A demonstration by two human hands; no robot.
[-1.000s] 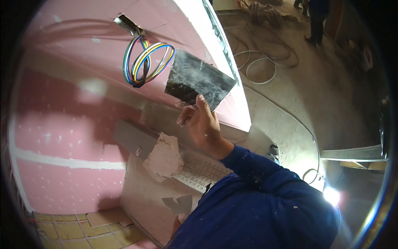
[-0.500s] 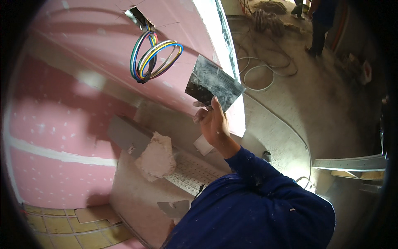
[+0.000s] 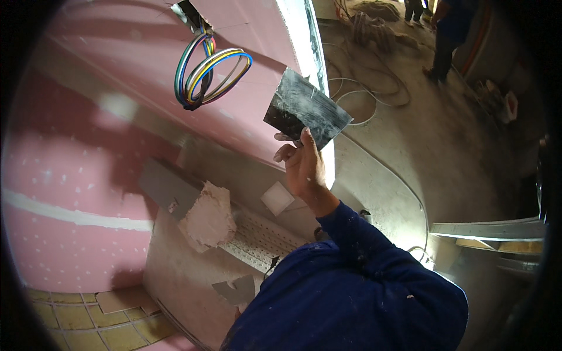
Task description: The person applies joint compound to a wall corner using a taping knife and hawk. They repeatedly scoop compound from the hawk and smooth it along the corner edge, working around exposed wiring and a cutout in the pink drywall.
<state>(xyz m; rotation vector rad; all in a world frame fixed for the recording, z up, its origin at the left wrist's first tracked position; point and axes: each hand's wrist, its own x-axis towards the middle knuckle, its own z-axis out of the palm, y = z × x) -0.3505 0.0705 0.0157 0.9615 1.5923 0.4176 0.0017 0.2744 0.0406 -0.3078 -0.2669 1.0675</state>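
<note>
Right hand (image 3: 305, 167), centre frame, grips a dark flat trowel blade (image 3: 305, 110) by its lower edge; blade slants up-right, just off the pink wall (image 3: 88, 175). Looped coloured wires (image 3: 208, 73) hang upper left of it. Left hand out of sight.

Left hand out of sight, hawk (image 3: 175, 190) partly under plaster lump (image 3: 209, 217), bystander (image 3: 445, 29) cropped at top.
</note>
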